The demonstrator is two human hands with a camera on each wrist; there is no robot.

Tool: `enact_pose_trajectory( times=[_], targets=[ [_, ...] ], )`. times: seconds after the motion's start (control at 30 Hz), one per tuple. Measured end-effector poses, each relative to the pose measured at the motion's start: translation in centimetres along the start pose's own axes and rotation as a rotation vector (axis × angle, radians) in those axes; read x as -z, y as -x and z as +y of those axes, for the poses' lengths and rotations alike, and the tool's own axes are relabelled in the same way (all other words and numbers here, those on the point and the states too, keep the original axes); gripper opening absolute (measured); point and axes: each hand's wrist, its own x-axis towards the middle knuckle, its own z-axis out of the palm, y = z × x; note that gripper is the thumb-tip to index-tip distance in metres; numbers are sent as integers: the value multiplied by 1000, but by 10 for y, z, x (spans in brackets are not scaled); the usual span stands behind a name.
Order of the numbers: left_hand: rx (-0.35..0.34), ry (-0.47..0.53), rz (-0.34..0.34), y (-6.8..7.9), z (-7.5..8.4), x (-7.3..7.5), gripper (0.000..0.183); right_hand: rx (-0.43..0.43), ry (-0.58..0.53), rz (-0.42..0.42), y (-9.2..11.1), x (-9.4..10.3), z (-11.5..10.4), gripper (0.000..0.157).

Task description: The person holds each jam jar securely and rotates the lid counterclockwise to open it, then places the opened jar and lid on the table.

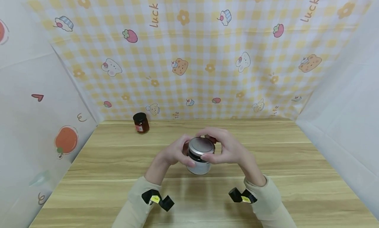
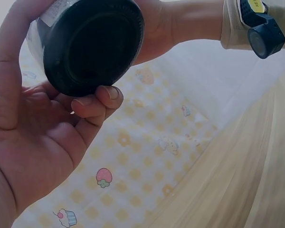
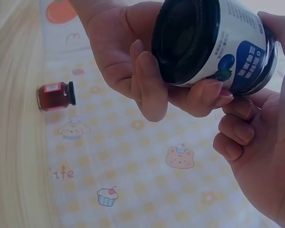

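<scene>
A jam jar with a silvery lid is held up over the middle of the table between both hands. My left hand grips the jar's body, thumb in front and fingers round the far side. My right hand holds the lid by its rim between thumb and fingers. In the right wrist view, the jar is tilted and shows a white and blue label with a blueberry picture and dark contents. Its dark round base faces the left wrist camera.
At the back left of the wooden table stands a small dark red jar with a black lid. A bit of something red shows behind the right hand. Yellow checked cloth hangs along the back, with white sheets at both sides.
</scene>
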Motion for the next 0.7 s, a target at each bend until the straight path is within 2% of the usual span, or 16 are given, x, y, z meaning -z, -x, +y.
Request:
enact_pose_trajectory(
  times=[0.1,0.17,0.33,0.7],
  targets=[
    [-8,19,-13,0,-1,-1,43,-2,-52,-17,-1,0,-1,49],
    [-8,24,-23,0,0,-1,39,-3,-90,-28,-1,-1,-1,48],
    [-8,17,-25,0,3,0,40,-4,-138,-42,0,-2,-1,55],
    [-18,-27,-5,1,6,2,47,-13,-98,-51,0,0,0,79]
  ],
)
